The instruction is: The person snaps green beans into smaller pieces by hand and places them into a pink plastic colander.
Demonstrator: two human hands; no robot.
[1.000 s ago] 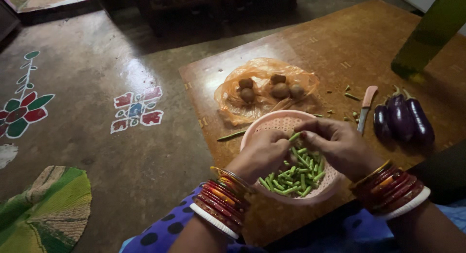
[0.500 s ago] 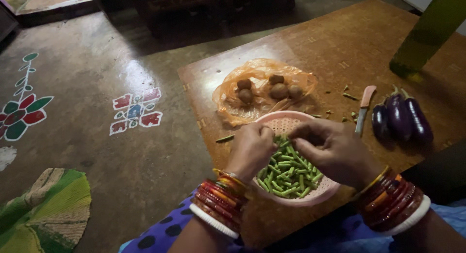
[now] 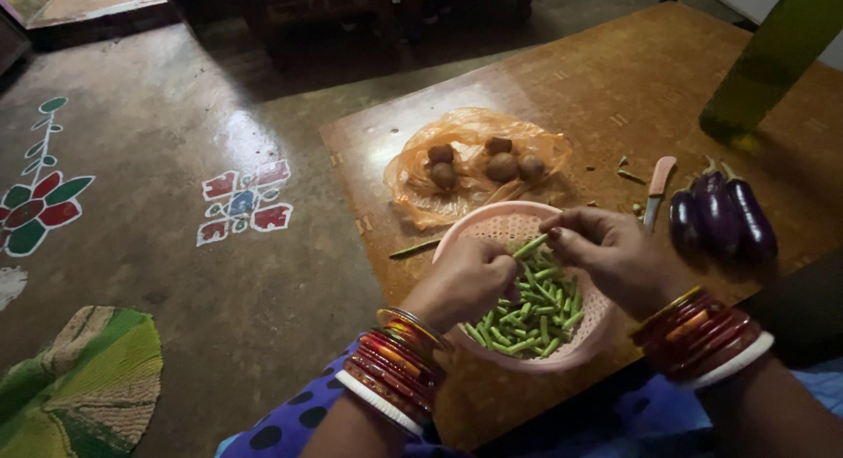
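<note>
A pink perforated basket (image 3: pixel 492 225) sits on the low wooden board (image 3: pixel 562 98), holding several cut green bean pieces (image 3: pixel 527 322). Above it, my left hand (image 3: pixel 465 278) and my right hand (image 3: pixel 606 252) both pinch one green bean (image 3: pixel 530 246), which slants between the fingertips. Red and gold bangles ring both wrists.
An orange plastic bag (image 3: pixel 479 164) with several small brown round vegetables lies behind the basket. A pink-handled knife (image 3: pixel 657 187) and three purple eggplants (image 3: pixel 722 219) lie to the right. A green bottle (image 3: pixel 773 58) stands far right. One whole bean (image 3: pixel 416 247) lies by the board's left edge. Painted floor patterns (image 3: pixel 246 203) are at left.
Half a second ago both hands were low over the basket among the cut beans; now they have lifted, holding a single bean between them.
</note>
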